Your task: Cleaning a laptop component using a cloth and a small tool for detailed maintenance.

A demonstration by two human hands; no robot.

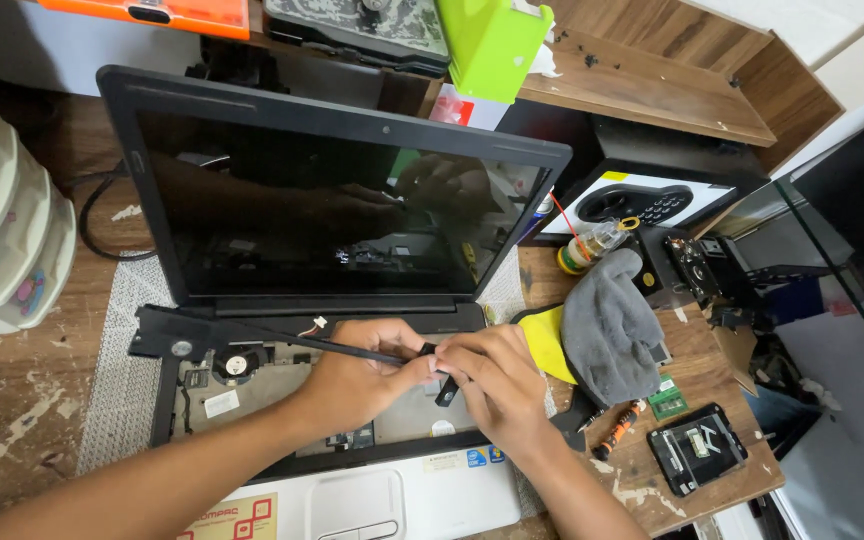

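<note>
Right now both hands are meeting over the opened base of a laptop [252, 385], and they are pinching the near end of a long black strip [282, 338] between them. The left hand [357, 380] is curling its fingers shut around the strip, while the right hand [487, 375] is gripping the strip's short bent tip with thumb and fingers, the two hands touching each other. The strip is running out toward ten o'clock, across the exposed fan [235, 365] to the hinge line under the dark screen [322, 200]. At three o'clock of the hands a grey cloth [612, 325] is lying on a yellow sheet [547, 345]; at four o'clock an orange-handled screwdriver [620, 428] is resting on the wooden tabletop [12, 400].
</note>
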